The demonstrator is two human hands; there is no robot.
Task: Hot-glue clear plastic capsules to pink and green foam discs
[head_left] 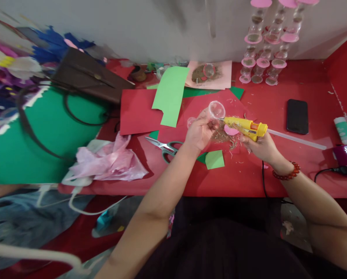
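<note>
L hand (pixel 199 134) is pinching a clear plastic cup (pixel 216 109) w/ fingers drawn in round its near side; R hand (pixel 259 147) is gripping a yellow glue gun (pixel 244 126) by the handle, nozzle pointing L at cup's lower edge (contact or tiny gap: can't tell). Cup is hanging above approx. ctr. of the red tabletop (pixel 220 186), which is running nearly full width. Green board (pixel 49 116) is covering far L; brown bag (pixel 86 73) is lying at its back R, strap looping fwd. over the board. Clear cup columns (pixel 273 38) w/ pink discs are standing at back R, nr. wall. Red sheet (pixel 138 112) is lying L of ctr.; pink plastic bag (pixel 112 159) is sitting crumpled at front L. Lt. green sheet (pixel 171 95) is overlapping red sheet's R part. Pale pink sheet (pixel 227 77) is holding brown grains, back ctr. Phone (pixel 297 116) is lying R of gun, screen dark. Scissors (pixel 157 142) are resting just L of L forearm, blades pointing L. Clear rod (pixel 297 139) is extending R from behind gun. Lt. green square (pixel 215 159) is lying nearer the table's front edge than L hand. Red bead bracelet (pixel 286 172) is circling R wrist. Pink disc (pixel 231 130) is lying below gun's front. Pale shreds (pixel 233 145) are scattering round it.
</note>
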